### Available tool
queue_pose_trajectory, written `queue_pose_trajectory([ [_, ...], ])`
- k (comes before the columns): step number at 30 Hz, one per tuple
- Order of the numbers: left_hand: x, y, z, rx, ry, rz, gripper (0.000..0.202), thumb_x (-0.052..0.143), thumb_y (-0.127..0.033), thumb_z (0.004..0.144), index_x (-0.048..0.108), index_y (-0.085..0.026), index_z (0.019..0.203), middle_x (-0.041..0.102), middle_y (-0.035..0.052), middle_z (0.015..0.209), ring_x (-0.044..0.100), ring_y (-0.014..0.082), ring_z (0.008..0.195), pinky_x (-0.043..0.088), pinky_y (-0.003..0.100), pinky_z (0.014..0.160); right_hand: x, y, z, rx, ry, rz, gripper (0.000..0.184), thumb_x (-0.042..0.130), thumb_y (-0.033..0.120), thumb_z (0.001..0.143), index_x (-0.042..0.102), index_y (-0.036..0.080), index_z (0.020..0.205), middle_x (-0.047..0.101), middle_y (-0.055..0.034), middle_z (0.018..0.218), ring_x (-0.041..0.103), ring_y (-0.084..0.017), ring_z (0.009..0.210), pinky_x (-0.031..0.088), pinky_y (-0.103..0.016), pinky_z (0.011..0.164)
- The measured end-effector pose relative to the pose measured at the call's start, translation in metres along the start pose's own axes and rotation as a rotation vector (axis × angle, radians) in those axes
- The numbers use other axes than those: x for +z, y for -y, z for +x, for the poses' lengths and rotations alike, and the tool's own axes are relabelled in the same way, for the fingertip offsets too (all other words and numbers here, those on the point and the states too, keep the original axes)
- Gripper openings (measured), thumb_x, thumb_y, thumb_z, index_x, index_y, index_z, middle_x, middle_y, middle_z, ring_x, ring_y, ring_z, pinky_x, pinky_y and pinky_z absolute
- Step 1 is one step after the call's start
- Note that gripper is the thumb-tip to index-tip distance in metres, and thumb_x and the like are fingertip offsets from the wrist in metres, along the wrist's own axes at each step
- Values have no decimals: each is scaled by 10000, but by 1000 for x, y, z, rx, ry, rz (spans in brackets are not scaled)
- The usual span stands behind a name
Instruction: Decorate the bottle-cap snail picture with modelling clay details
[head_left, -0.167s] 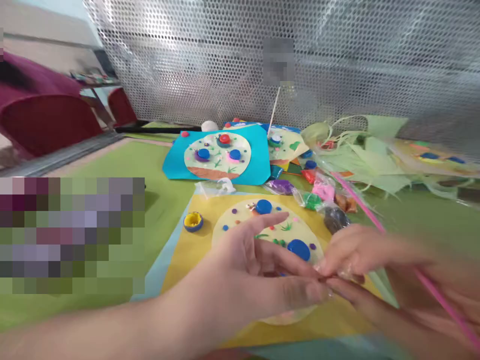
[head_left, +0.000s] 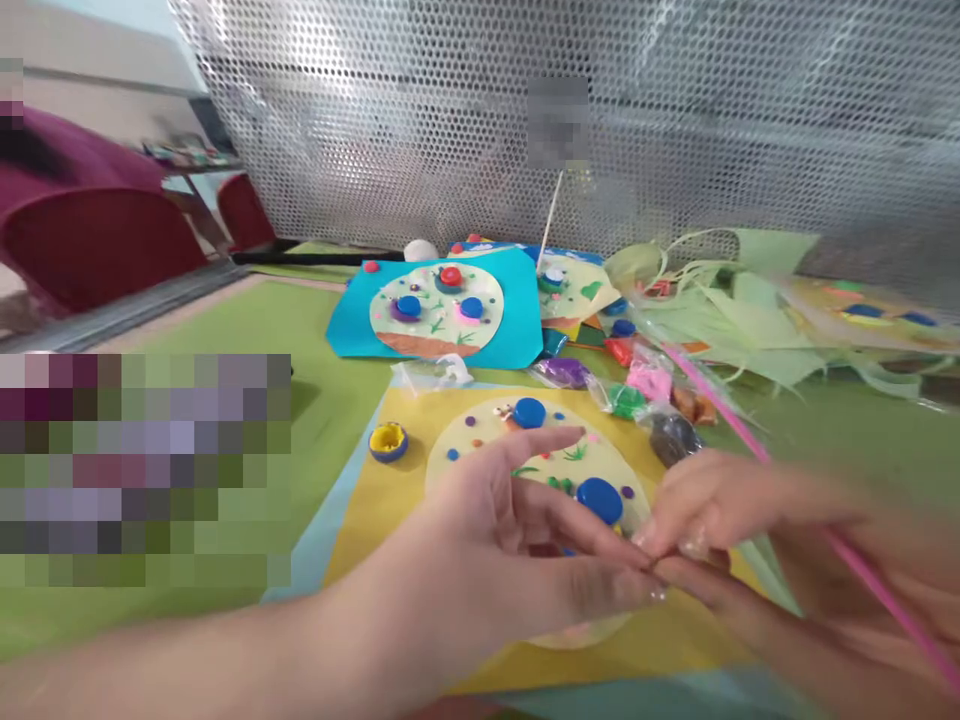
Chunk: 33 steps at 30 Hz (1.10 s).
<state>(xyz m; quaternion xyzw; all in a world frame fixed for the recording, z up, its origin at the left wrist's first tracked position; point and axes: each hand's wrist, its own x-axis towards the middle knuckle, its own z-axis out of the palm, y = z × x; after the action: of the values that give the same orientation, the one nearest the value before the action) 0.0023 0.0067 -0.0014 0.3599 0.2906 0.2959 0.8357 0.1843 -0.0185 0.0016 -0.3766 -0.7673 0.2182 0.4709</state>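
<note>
Green table (head_left: 277, 320) stretches left of the fingers (head_left: 562, 508) to its edge; perforated silver sheeting (head_left: 420, 120) walls the far side. Beyond the fingers: blue card (head_left: 521, 315), bagged purple clay (head_left: 566, 373). Yellow-lined cup (head_left: 388, 441) to their left. Yellow sheet (head_left: 405, 490) with cream disc (head_left: 611, 460) beneath. Left hand (head_left: 502, 560) and right hand (head_left: 750, 505) meet, fingers pinched narrow; contents cannot be told. Pink stick (head_left: 716, 403) held across the right hand.

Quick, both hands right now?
Left hand: thumb and finger closed; pinched thing can't be told.
Right hand: fingertips closed, likewise unclear; pink stick held across the hand.
</note>
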Motion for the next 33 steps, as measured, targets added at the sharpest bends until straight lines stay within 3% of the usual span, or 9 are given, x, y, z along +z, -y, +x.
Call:
queue_pose_trajectory([
  [5, 0, 0, -3, 14, 10, 92, 725, 700, -97, 655, 297, -209, 1247, 685, -37, 714, 649, 94, 681, 486, 234, 693, -2, 1, -3, 11, 23, -21, 241, 636, 98, 743, 539, 278, 868, 637, 55, 748, 645, -136, 674, 538, -222, 598],
  [9, -3, -8, -2, 147, -99, 577, 715, 708, -215, 680, 323, -323, 1272, 698, -66, 739, 650, 169, 740, 473, 328, 722, -7, 2, -1, 106, 18, -139, 160, 645, 212, 770, 544, 307, 848, 635, 65, 757, 626, -127, 668, 504, -201, 536],
  [12, -11, -12, 3, 310, -162, 935, 684, 690, -226, 716, 316, -353, 1275, 702, -99, 755, 645, 165, 750, 465, 338, 770, -11, 1, 2, 208, -35, -235, 97, 652, 318, 771, 559, 315, 799, 638, 60, 769, 615, -136, 692, 493, -185, 497],
  [15, -19, -10, 9, 426, -77, 1186, 638, 632, -165, 779, 287, -279, 1304, 704, -80, 809, 641, 142, 802, 459, 310, 831, -14, -1, 5, 251, -57, -227, 99, 658, 331, 763, 562, 310, 771, 633, 53, 759, 614, -145, 699, 499, -181, 486],
  [19, -22, -4, 13, 552, 68, 1474, 562, 564, -129, 828, 280, -189, 1309, 700, -38, 895, 608, 140, 897, 458, 269, 816, -16, -1, 11, 236, 42, -222, 99, 657, 306, 762, 561, 305, 783, 638, 50, 751, 623, -147, 687, 505, -183, 474],
  [24, -26, 3, 13, 757, 173, 1732, 445, 492, -81, 860, 319, -133, 1266, 700, 29, 917, 593, 203, 937, 365, 425, 921, -16, 2, 14, 285, 69, -160, 77, 649, 293, 758, 575, 299, 779, 646, 60, 752, 605, -133, 658, 505, -198, 519],
  [27, -28, 5, 13, 830, 242, 1831, 456, 464, -26, 857, 319, -112, 1280, 699, 24, 919, 592, 189, 959, 248, 465, 1014, -16, 4, 14, 303, 51, -182, 68, 644, 312, 765, 578, 293, 765, 639, 58, 733, 602, -129, 631, 498, -201, 502],
  [33, -28, 4, 11, 1000, 219, 1964, 404, 376, -97, 896, 334, -54, 1295, 703, 52, 858, 604, 170, 981, 165, 462, 1072, -19, 5, 15, 234, 30, -266, 103, 654, 242, 765, 563, 289, 763, 640, 87, 744, 609, -93, 645, 496, -152, 524],
])
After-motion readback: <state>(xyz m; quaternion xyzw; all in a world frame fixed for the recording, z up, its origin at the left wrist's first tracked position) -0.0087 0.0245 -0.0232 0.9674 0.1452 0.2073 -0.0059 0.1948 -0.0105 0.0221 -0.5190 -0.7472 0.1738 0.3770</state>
